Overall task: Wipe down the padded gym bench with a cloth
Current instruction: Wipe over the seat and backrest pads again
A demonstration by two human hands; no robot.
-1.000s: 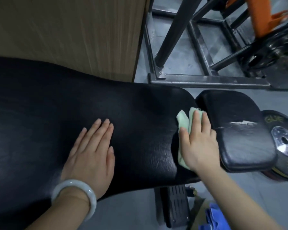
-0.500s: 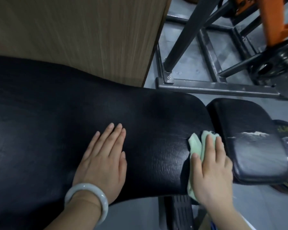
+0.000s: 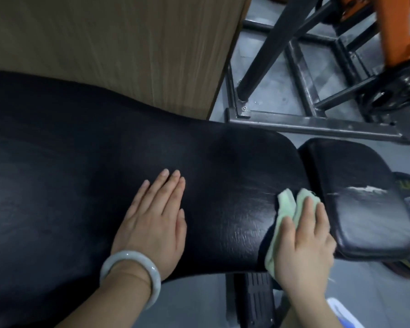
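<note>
The bench [image 3: 199,176] is padded in black leather-like vinyl, faintly glossy and finely creased near the pale green soft cloth [image 3: 285,209]. The smaller pad [image 3: 365,209] shows a scuffed white tear. The far panel [image 3: 116,50] has matt wood grain; the frame [image 3: 305,125] is dull scratched metal.

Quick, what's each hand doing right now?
Left hand: open, flat on the bench, holding nothing.
Right hand: pressing the cloth onto the bench.
</note>
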